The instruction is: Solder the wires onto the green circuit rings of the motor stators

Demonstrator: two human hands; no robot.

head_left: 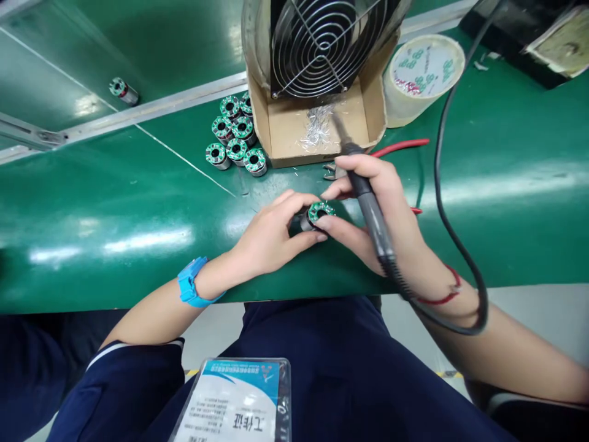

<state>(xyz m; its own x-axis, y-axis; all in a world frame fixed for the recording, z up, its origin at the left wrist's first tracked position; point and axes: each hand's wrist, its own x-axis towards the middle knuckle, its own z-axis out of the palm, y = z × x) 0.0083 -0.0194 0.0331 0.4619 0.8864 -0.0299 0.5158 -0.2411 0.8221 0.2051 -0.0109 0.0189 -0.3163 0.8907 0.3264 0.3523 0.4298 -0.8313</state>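
My left hand (271, 233) pinches a small round motor with a green ring-shaped circuit board (317, 212) on top, just above the green bench. My right hand (386, 209) holds a black soldering iron (370, 212) across its palm, tip pointing away over a cardboard box (317, 156). The thumb of that hand also touches the motor's near side. Behind the right hand lie cutting pliers with red handles (400, 147), their jaws partly showing by the box's front edge.
Several similar motors (237, 149) stand in a cluster left of the box; another (123, 91) lies farther left. A fan (322, 49) stands in the box behind clipped wire bits (317, 126). A solder wire spool (421, 80) stands right. The iron's cable (442, 184) loops over the right forearm.
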